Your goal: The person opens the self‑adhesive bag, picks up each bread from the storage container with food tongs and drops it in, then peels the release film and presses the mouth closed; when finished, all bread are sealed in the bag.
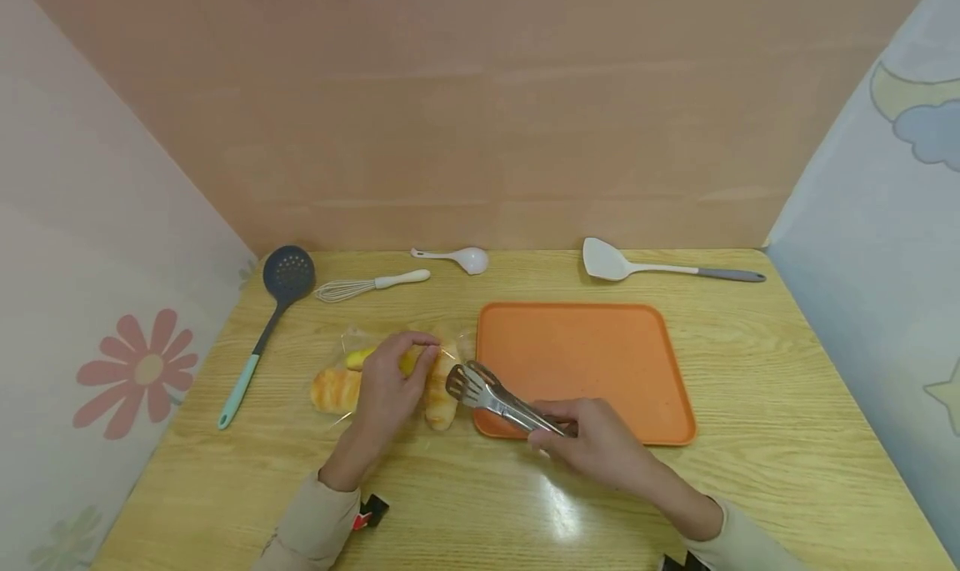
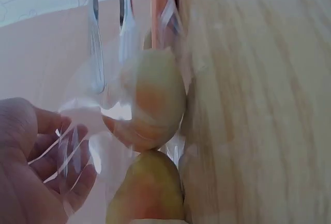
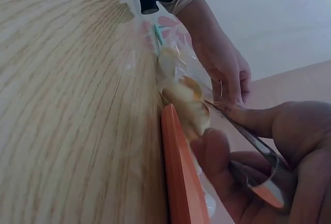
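My left hand (image 1: 388, 388) pinches the edge of a clear plastic bag (image 2: 95, 154) between thumb and fingers. Inside or under the bag lie a long bread roll (image 1: 441, 400), a second golden roll (image 1: 333, 389) and a yellow item (image 1: 357, 358) partly hidden by that hand. Metal tongs (image 1: 510, 404) are gripped in my right hand (image 1: 600, 442). Their arms stand apart, with the tips just right of the long roll and over the left edge of an orange tray (image 1: 570, 307). Whether the tips touch the roll, I cannot tell.
Along the back of the wooden table lie a whisk (image 1: 382, 283), a white spoon (image 1: 468, 260) and a white-headed turner (image 1: 607, 261). A dark skimmer (image 1: 288, 272) with a mint handle lies at the left. Walls rise behind and on both sides.
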{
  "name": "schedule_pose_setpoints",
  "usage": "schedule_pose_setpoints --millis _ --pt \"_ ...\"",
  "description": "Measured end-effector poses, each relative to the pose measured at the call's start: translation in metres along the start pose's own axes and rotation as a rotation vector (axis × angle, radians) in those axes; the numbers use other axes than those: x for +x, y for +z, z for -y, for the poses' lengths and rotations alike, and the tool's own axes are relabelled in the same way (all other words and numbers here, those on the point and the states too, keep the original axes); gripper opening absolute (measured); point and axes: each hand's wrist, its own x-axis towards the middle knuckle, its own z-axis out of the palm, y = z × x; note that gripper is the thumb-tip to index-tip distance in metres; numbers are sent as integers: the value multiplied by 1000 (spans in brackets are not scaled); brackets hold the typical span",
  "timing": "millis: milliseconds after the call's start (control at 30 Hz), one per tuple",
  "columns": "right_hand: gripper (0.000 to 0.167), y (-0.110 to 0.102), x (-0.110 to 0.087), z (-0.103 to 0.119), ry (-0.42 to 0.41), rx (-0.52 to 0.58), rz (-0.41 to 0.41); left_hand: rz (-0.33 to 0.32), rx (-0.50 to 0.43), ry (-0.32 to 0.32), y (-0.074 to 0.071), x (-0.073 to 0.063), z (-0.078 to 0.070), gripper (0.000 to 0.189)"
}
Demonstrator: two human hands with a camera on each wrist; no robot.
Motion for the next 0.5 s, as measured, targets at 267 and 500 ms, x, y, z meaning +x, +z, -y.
schedule_pose_setpoints --millis 267,500 --pt "42 -5 3 -1 26 156 106 87 46 34 -3 0 -1 9" --pt "41 2 5 -5 25 183 139 74 17 51 0 -1 1 7"
